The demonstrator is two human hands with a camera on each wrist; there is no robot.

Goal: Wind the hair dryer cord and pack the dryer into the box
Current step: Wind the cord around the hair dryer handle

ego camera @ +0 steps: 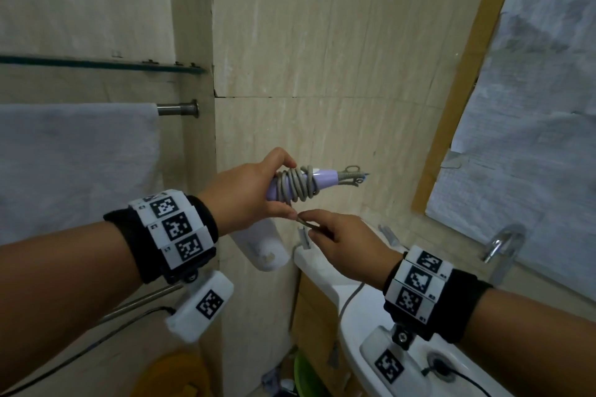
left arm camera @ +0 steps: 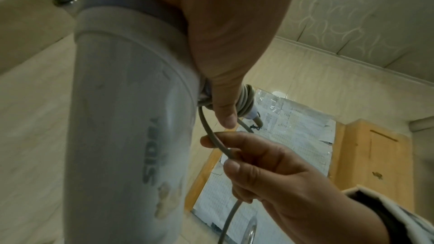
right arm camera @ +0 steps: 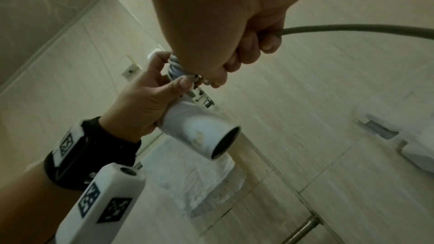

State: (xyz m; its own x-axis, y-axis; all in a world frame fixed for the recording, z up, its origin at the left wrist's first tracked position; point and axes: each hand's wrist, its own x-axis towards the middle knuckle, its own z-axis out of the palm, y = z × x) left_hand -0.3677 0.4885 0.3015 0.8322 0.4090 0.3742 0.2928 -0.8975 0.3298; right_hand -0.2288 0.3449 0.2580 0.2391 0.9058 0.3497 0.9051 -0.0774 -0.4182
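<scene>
My left hand grips the lilac handle of the hair dryer, held up in front of the tiled wall. Several turns of grey cord are wound round that handle. The dryer's white barrel points down below my left hand, and fills the left wrist view as a pale barrel. Just under the handle my right hand pinches the loose cord between thumb and fingers. The cord runs on past my right hand. No box is in view.
A white basin with a chrome tap stands at lower right below a paper-covered mirror. A grey towel hangs on a rail at left under a glass shelf. Yellow and green tubs sit on the floor.
</scene>
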